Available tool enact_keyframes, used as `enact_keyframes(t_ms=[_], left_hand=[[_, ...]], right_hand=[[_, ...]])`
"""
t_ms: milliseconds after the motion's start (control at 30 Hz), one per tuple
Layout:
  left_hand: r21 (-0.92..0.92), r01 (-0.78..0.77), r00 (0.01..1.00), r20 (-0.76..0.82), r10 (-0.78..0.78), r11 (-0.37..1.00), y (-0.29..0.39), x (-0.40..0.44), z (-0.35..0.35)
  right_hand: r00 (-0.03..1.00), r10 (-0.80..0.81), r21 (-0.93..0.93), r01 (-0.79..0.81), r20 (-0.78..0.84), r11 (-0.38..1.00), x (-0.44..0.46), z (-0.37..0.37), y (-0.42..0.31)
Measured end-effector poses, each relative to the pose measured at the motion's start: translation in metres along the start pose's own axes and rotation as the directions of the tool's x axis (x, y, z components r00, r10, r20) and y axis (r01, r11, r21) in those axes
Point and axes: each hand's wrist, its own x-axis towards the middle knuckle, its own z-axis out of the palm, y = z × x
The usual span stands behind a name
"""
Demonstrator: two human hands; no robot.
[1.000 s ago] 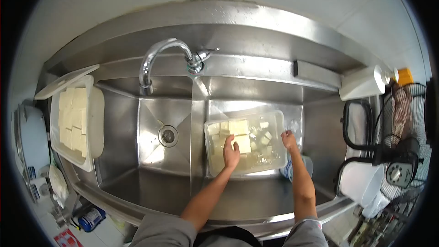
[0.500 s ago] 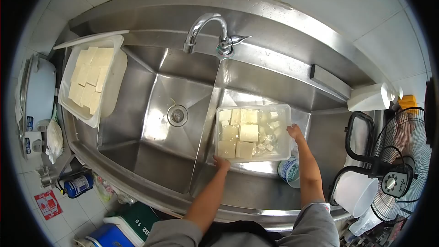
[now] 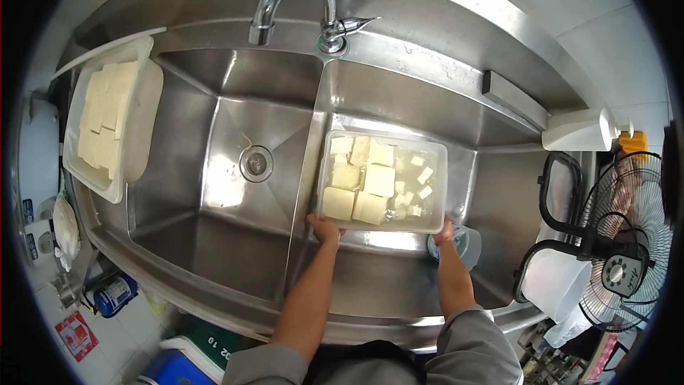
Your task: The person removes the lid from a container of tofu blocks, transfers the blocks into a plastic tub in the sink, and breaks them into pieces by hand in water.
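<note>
Tub [image 3: 443, 189] of pale blocks [image 3: 380, 180] lying just right of frame centre, up-frame of both hands; left hand [image 3: 325, 230] gripping its lower-left corner, right hand [image 3: 444, 232] its lower-right, fingers partly hidden.

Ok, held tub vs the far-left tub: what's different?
The held tub looks see-through; the far-left tub looks whiter. The held tub has small cubes in liquid beside big blocks; the far-left tub shows only big, close-packed blocks. The left hand and right hand are at the held tub's near corners; neither is on the far-left tub. Both are open and hold pale blocks.
</note>
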Motion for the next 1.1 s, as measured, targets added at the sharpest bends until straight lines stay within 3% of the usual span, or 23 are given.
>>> enact_keyframes(t_ms=[33, 67, 167, 200, 333, 400, 433, 467, 500, 533, 567, 633, 700, 733, 767, 800, 867, 900, 933, 1000, 1067, 1100], left_hand=[[0.024, -0.026, 0.999, 0.022, 0.025, 0.999, 0.005, 0.003, 0.0], [0.048, -0.05, 0.998, 0.046, 0.048, 0.998, 0.005, 0.01, 0.002], [0.039, -0.069, 0.995, 0.07, 0.066, 0.997, 0.0, 0.022, 0.005], [0.018, -0.062, 0.995, 0.073, 0.061, 0.998, -0.002, 0.023, 0.008], [0.026, -0.032, 0.996, 0.088, 0.029, 0.999, -0.005, 0.023, 0.004], [-0.044, -0.03, 0.996, 0.08, 0.033, 0.999, -0.011, 0.027, 0.005], [-0.07, -0.011, 1.0, 0.026, 0.013, 0.997, -0.017, 0.029, 0.007], [-0.099, 0.006, 1.0, -0.027, -0.009, 0.995, -0.032, 0.039, 0.012], [-0.13, 0.02, 0.996, -0.079, -0.03, 0.991, -0.037, 0.043, 0.015], [0.016, 0.066, 0.998, 0.018, -0.066, 0.998, -0.027, 0.034, 0.015], [0.17, 0.096, 0.988, 0.105, -0.115, 0.981, -0.01, 0.018, 0.011], [0.475, -0.128, 0.935, 0.351, -0.055, 0.871, 0.005, 0.01, 0.007], [0.406, -0.547, 0.788, 0.545, 0.286, 0.732, 0.036, -0.013, 0.004], [0.249, -0.704, 0.676, 0.523, 0.519, 0.665, 0.08, -0.062, -0.008], [-0.056, -0.668, 0.593, 0.563, 0.576, 0.742, 0.135, -0.11, -0.031], [-0.089, -0.781, 0.497, 0.513, 0.7, 0.619, 0.173, -0.13, -0.047], [-0.333, -0.729, 0.455, 0.415, 0.787, 0.597, 0.239, -0.168, -0.078], [-0.305, -0.754, 0.453, 0.399, 0.797, 0.581, 0.256, -0.176, -0.094], [-0.281, -0.778, 0.447, 0.382, 0.809, 0.562, 0.27, -0.18, -0.107], [-0.243, -0.778, 0.452, 0.423, 0.785, 0.579, 0.276, -0.18, -0.111], [-0.211, -0.738, 0.467, 0.526, 0.711, 0.641, 0.263, -0.177, -0.113], [-0.198, -0.73, 0.471, 0.549, 0.691, 0.654, 0.259, -0.176, -0.111]], right_hand=[[1.0, -0.011, 0.015, 0.011, 0.001, 1.0, 0.009, -0.003, 0.006], [0.999, 0.015, -0.311, -0.026, -0.038, 0.95, 0.002, 0.0, 0.002], [0.994, 0.113, -0.681, -0.09, -0.011, 0.727, -0.022, 0.01, -0.001], [0.988, 0.094, -0.629, -0.151, -0.124, 0.763, -0.025, 0.008, 0.005], [0.964, 0.207, -0.553, -0.265, -0.165, 0.79, -0.036, 0.017, -0.002], [0.992, 0.043, -0.916, -0.127, -0.12, 0.381, -0.033, 0.034, -0.032], [0.988, -0.154, -0.966, 0.04, 0.001, 0.256, -0.034, 0.043, -0.044], [0.932, -0.342, -0.985, 0.156, 0.121, 0.076, -0.037, 0.053, -0.056], [0.734, -0.612, -0.935, 0.353, 0.293, -0.025, -0.042, 0.072, -0.07], [0.673, -0.688, -0.873, 0.472, 0.271, 0.118, -0.09, 0.13, -0.101], [0.531, -0.758, -0.75, 0.656, 0.378, 0.085, -0.1, 0.166, -0.119], [0.326, -0.769, -0.603, 0.792, 0.55, -0.095, -0.15, 0.254, -0.156], [0.039, -0.762, -0.395, 0.872, 0.646, -0.29, -0.187, 0.33, -0.176], [-0.094, -0.749, -0.309, 0.871, 0.656, -0.381, -0.193, 0.363, -0.182], [-0.145, -0.726, -0.272, 0.863, 0.672, -0.425, -0.206, 0.387, -0.187], [-0.208, -0.716, -0.201, 0.875, 0.667, -0.441, -0.217, 0.409, -0.192], [-0.184, -0.68, -0.177, 0.888, 0.709, -0.425, -0.219, 0.429, -0.197], [-0.172, -0.665, -0.168, 0.894, 0.727, -0.416, -0.22, 0.433, -0.198], [-0.258, -0.737, -0.119, 0.901, 0.625, -0.417, -0.224, 0.428, -0.195], [-0.04, -0.843, -0.202, 0.964, 0.537, -0.174, -0.213, 0.394, -0.171], [0.278, -0.867, -0.366, 0.923, 0.413, 0.122, -0.179, 0.343, -0.122], [0.466, -0.824, -0.485, 0.829, 0.322, 0.28, -0.157, 0.314, -0.093]])
